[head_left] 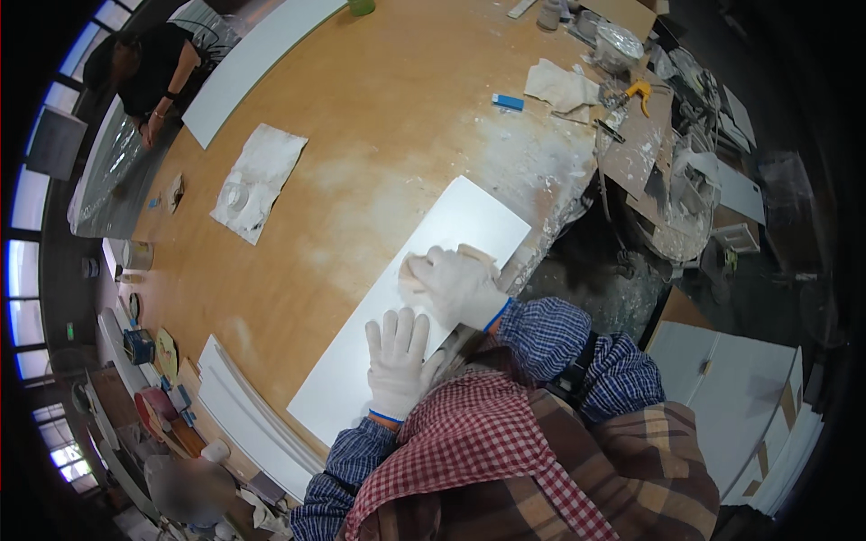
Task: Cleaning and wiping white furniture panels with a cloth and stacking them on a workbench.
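The gloved left hand [398,362] lies flat, fingers spread, on a white board [410,307] on the tabletop [379,108]; the right hand [458,284] seems to grip a sanding pad [417,268].

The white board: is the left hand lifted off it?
No. The gloved left hand lies flat, fingers spread, on the white board.

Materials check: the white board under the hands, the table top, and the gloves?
White board: smooth, matte, flat and thin with crisp edges; likely painted or laminated panel, core not visible.
Table top: tan wood-look sheet, probably plywood, smeared with white residue.
Gloves on left hand and right hand: white knit fabric, blue cuffs.
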Demonstrator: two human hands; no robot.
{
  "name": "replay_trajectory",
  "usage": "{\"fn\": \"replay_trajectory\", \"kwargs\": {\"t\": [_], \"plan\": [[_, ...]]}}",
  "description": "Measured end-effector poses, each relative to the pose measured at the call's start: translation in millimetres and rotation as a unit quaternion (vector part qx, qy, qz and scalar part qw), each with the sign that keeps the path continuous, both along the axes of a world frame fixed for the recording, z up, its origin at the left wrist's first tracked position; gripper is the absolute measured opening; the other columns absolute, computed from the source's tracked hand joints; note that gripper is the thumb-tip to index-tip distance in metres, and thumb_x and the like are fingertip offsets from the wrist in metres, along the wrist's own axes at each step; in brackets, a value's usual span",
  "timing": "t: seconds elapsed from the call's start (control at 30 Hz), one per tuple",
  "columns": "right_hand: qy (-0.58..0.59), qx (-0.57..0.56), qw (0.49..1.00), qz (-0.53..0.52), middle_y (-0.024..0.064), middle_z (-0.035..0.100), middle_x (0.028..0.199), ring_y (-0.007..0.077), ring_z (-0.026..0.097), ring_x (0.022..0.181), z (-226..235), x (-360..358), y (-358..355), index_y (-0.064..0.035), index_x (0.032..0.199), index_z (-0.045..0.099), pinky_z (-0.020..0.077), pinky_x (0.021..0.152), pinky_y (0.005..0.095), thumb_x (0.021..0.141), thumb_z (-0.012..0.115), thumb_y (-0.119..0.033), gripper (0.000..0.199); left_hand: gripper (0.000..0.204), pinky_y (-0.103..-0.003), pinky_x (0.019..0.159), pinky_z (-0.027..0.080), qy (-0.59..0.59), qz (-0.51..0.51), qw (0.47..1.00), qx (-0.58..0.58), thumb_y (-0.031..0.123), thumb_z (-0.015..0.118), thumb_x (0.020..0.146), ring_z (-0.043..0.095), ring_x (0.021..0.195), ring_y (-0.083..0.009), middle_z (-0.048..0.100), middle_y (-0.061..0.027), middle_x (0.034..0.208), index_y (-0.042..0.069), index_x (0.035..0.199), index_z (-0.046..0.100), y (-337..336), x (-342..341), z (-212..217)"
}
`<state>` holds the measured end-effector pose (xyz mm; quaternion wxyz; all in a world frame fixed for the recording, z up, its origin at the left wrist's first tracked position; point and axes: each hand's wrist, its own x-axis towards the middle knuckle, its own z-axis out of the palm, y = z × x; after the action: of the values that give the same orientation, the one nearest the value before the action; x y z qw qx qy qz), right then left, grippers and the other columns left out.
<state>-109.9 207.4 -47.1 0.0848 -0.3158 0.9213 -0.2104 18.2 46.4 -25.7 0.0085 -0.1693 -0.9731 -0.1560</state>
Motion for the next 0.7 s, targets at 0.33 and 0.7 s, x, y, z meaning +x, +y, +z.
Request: {"fn": "replay_trajectory", "kwargs": {"t": [0.33,0.7], "plan": [[0.226,-0.011,0.964,-0.143,0.0155,0.06,0.128,0.0341,0.056,0.12,-48.1,-133.2,36.7,-0.0166,0.132,0.059,0.0455,0.102,0.0474,0.099,0.046,-0.022,0.036,0.07,-0.055,0.104,0.036,-0.004,0.028,0.999,0.044,0.032,0.08,0.072,0.049,0.121,-0.0381,0.052,-0.0205,0.132,-0.003,0.128,0.055,-6.2,5.9,5.2],[0.216,0.046,0.974,-0.054,0.0171,0.063,0.117,0.0357,0.066,0.102,-21.1,-30.9,-51.5,-0.0162,0.136,0.056,0.0549,0.082,0.0464,0.098,0.059,-0.033,0.041,0.096,-0.046,0.112,0.039,-0.03,0.594,0.777,0.203,0.036,0.086,0.075,0.049,0.133,-0.0392,0.052,-0.0266,0.141,-0.006,0.147,0.039,-68.3,176.8,7.2]]}}
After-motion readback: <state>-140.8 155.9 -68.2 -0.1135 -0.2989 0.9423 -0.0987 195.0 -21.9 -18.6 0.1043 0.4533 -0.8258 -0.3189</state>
